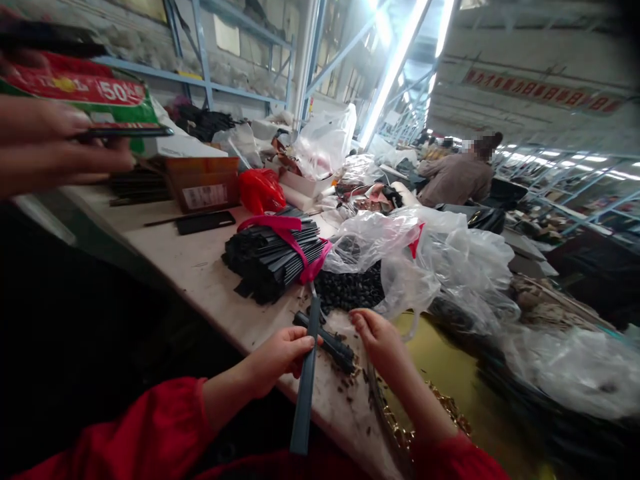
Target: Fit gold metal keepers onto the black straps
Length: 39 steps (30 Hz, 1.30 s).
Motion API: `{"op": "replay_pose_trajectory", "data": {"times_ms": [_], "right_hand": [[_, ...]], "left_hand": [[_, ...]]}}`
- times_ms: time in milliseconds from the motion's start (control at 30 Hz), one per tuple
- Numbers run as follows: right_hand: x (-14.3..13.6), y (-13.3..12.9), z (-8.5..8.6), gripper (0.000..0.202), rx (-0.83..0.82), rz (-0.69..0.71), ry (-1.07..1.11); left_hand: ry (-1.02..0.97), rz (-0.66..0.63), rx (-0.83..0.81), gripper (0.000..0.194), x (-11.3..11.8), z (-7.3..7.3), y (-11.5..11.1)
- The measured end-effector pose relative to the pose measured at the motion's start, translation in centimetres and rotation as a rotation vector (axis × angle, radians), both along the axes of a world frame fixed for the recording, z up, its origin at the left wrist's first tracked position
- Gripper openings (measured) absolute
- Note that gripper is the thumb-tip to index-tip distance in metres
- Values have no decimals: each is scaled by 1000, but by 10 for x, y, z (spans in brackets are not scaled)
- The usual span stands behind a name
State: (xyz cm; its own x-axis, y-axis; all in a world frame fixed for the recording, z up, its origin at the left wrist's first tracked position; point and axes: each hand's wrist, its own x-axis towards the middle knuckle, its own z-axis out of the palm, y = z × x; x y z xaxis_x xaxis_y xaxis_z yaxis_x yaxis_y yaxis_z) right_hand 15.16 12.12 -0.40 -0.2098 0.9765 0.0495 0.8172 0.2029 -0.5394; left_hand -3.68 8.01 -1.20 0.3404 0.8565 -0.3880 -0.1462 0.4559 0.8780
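My left hand [285,353] is closed around a long, flat, dark grey strap [305,403], thumb on top. The strap's lower end points toward me, and its upper end reaches toward the bundle of dark strips. My right hand [377,337] is just to the right, thumb and fingertips pinched together; what they hold, if anything, I cannot make out. Behind my hands lies a heap of small black pieces [350,287], partly under clear plastic. A short bundle of dark strips [337,350] rests on the table between my hands, with small brown bits scattered near its end.
A thick bundle of dark strips [273,257] tied with pink ribbon lies beyond my left hand. Behind it are a red plastic bag [261,190] and a cardboard box [203,180]. A gold tray [435,353] holds small gold pieces. Another person's hand [55,143] holds a green-and-red packet [110,97].
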Motion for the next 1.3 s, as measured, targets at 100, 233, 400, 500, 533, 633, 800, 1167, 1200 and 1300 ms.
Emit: {"op": "replay_pose_trajectory", "data": {"times_ms": [100,233,400,500,533,633,800,1167,1200,1300], "right_hand": [[13,48,-9,32,99,-76,-307],[15,72,-29,21,52,-67,-378],[16,65,-34,19,33,-73,-373],[17,61,-30,16,30,-111,-284],[18,60,-28,15,34,-130,-238],[24,55,-21,11,57,-194,-54],[33,11,-7,15,36,-290,349],[2,-128,-1,25,-377,-476,1683],[0,-131,2,28,-401,-479,1760],[-4,-137,10,36,-415,-477,1846]], "left_hand": [[17,24,-75,34,2,1,1],[27,42,-112,31,5,1,9],[22,48,-128,31,9,2,12],[12,38,-119,28,10,6,7],[6,33,-115,28,10,8,5],[-12,25,-90,27,10,15,-3],[-19,42,-13,30,10,27,-20],[42,467,451,21,13,54,-51],[76,497,489,21,15,56,-53],[141,544,575,19,23,57,-61]]}}
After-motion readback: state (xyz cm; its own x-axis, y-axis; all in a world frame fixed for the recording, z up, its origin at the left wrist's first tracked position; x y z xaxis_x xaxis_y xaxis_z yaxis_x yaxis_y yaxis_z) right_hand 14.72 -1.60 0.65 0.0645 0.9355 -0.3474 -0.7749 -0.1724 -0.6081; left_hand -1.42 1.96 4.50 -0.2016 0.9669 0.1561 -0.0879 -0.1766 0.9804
